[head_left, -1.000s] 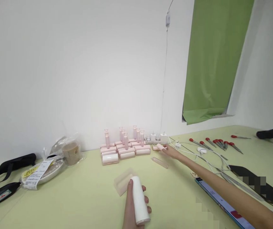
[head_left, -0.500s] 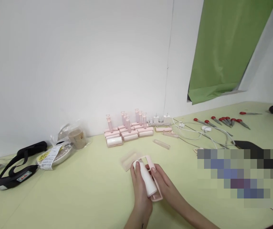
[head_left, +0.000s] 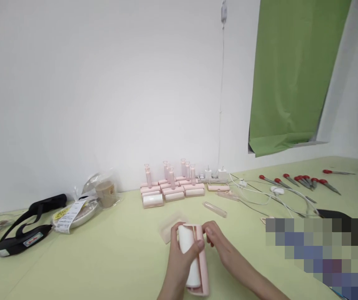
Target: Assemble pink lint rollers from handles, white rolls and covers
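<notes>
Step in hand: the white roll is being seated in the pink frame; both hands work on it together, low in the middle of the view.
Left hand: the left hand wraps the roll from the 9 o'clock side, with the thumb laid across its front, clenched on roll and frame together.
Right hand: the right hand comes in from 4 o'clock, and its fingertips pinch the far end of the frame at about 1 o'clock from the roll.
Where the piece is: just above the table, close to the body, long axis running from 12 to 6 o'clock.
What the next move calls for: by my reading, the roll's ends must line up with the frame's end pieces and be pressed in evenly. The left grip should steady the roll while the right holds the frame square.
How the roll looks: a plain white cylinder, smooth and matt; its near end sits at the frame's lower bar.
How the frame looks: pale pink plastic, a thin rail along the roll's 3 o'clock side. I cannot tell whether the axle is engaged.
At 11 o'clock: a clear cover lies flat just beyond the hands.
At 12 o'clock: finished pink rollers stand in rows by the wall.
At 2 o'clock: red-handled screwdrivers lie well apart from the hands.
</notes>
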Tool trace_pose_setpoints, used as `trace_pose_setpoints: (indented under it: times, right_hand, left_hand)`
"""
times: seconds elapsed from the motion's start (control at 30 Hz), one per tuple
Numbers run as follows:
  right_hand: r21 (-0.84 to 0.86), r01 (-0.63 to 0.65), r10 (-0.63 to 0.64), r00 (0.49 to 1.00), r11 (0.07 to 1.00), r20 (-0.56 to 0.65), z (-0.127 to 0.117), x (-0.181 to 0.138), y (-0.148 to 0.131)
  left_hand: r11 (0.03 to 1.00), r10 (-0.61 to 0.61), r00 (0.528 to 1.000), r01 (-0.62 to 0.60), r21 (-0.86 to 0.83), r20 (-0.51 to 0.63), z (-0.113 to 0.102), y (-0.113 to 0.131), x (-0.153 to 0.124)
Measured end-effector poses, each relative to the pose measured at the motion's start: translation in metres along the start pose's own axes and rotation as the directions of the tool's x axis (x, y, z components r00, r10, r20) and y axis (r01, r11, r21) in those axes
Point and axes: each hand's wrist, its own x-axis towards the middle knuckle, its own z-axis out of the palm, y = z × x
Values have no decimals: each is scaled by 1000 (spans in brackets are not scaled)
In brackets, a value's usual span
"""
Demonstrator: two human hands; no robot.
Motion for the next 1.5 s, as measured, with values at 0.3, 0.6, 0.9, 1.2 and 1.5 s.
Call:
trace_pose_setpoints:
  times: [0.3,0.6,0.9,1.2,1.5]
  right_hand:
    - [-580,463,-99,830,670,548,-19,20,-24]
    - [-505,531,-172,785,681,594,-15,5,-27]
    - [-439,429,-124,812,789,570,-18,18,-25]
    - [-215,7,86,903,977,421,-62,49,-12]
    - [-218,32,-27,999,975,27,-46,78,37]
  left_hand:
    - [838,-173,889,-93,537,424,-45,12,-5]
    - [813,-79,921,-162,559,382,-48,15,-15]
    - [769,-131,943,-97,632,304,-38,24,-20]
    - [988,5,996,-18,151,85,-29,11,-5]
    - [862,-232,969,164,-480,-86,-26,9,-6]
